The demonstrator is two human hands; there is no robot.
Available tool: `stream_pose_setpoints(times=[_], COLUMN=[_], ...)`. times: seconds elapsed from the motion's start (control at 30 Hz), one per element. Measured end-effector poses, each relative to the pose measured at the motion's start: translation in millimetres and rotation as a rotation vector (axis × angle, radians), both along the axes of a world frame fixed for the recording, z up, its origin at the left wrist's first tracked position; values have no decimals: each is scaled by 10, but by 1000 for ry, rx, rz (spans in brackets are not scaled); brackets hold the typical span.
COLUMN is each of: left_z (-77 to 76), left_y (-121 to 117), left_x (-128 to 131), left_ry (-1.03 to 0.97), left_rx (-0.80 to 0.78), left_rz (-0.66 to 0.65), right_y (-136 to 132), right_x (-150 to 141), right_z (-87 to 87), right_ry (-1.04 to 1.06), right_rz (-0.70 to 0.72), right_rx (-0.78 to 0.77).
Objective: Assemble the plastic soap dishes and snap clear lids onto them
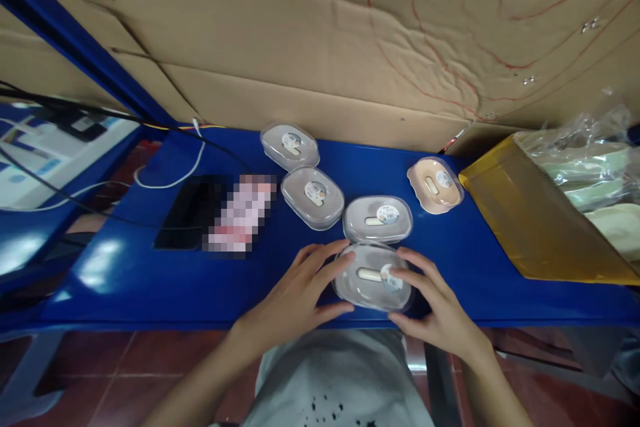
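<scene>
A grey soap box [371, 290] with a clear lid, a pale strip and a round sticker lies near the front edge of the blue table. My left hand [307, 283] grips its left side, thumb at the near rim and fingers over the far rim. My right hand [437, 303] holds the right side, with the thumb low and a finger by the sticker. Touching it or nearly so on the far side is a second grey soap box [355, 219]. A third grey one [300, 201] and another grey one [275, 147] reach back to the left.
A peach soap box [435, 203] stands at the back right. Beside it, a yellow-edged carton [520, 233] holds pale green and cream parts in plastic. On the left lie a black flat object [185, 213], a blurred pink item [243, 213] and a white cable [195, 170]. Cardboard [280, 27] lines the back.
</scene>
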State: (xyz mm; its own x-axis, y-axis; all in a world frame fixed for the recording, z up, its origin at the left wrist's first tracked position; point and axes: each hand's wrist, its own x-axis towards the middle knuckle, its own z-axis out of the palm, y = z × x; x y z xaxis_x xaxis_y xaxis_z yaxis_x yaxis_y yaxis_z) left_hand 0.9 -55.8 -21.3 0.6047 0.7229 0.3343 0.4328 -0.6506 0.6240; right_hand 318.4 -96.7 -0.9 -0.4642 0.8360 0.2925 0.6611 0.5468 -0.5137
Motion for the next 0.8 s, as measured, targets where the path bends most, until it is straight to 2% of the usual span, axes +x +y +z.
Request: stream_pose_setpoints(times=[0.17, 0.37, 0.8], left_z=[28, 20, 1], left_y=[3, 40, 19], left_x=[-26, -35, -50], left_ry=[40, 67, 39], left_rx=[-6, 85, 26], left_rz=[12, -1, -12], right_y=[149, 69, -10], right_x=[-101, -145, -143], right_z=[34, -55, -95], right_ry=[-40, -155, -206], right_rz=[93, 76, 103], right_rx=[99, 222, 208])
